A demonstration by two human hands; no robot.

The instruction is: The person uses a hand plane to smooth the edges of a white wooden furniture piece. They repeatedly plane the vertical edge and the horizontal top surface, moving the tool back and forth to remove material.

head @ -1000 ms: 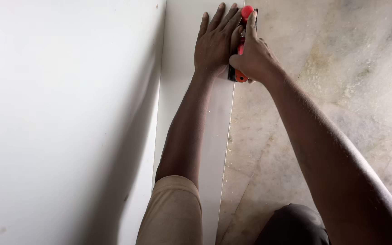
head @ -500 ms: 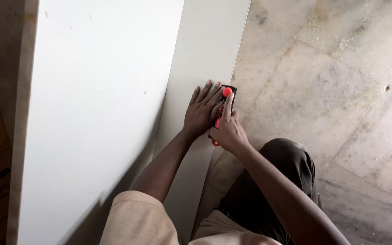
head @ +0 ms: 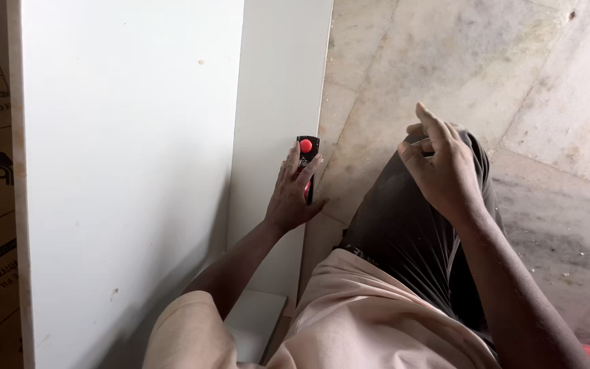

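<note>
Tool [head: 307, 152] lies gripped under left hand [head: 293, 195]; right hand [head: 442, 167] hovers loosely curled, empty.

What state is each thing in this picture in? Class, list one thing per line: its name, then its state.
left hand: pressing the tool against the narrow panel's edge
right hand: raised, empty, fingers loosely curled
black and red hand tool: held on the panel edge
narrow white panel: lying flat
large white panel: lying flat alongside
</note>
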